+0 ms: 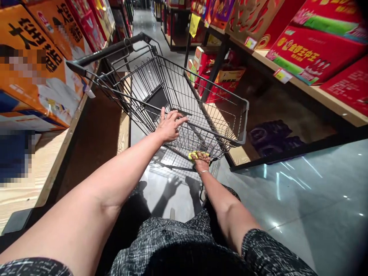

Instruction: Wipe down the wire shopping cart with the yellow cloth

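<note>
A dark wire shopping cart point(201, 82) stands across the aisle in front of me, its handle point(107, 51) toward the upper left. My left hand point(170, 126) rests at the near top rail of the basket, fingers stretched and spread. Lower down, my right hand point(201, 163) is closed on a yellow cloth point(192, 155), which bunches around the fingers against the lower wire side of the cart. A black panel point(156, 101) is visible through the basket wires. My right fingertips are partly covered by the cloth.
Wooden-edged shelves with orange boxes point(20, 57) flank the left. On the right, a shelf point(309, 88) holds red gift boxes point(301, 57), with purple packages point(276, 136) underneath. Shiny grey floor point(273, 191) shows at the right, and the aisle point(143, 23) runs on beyond the cart.
</note>
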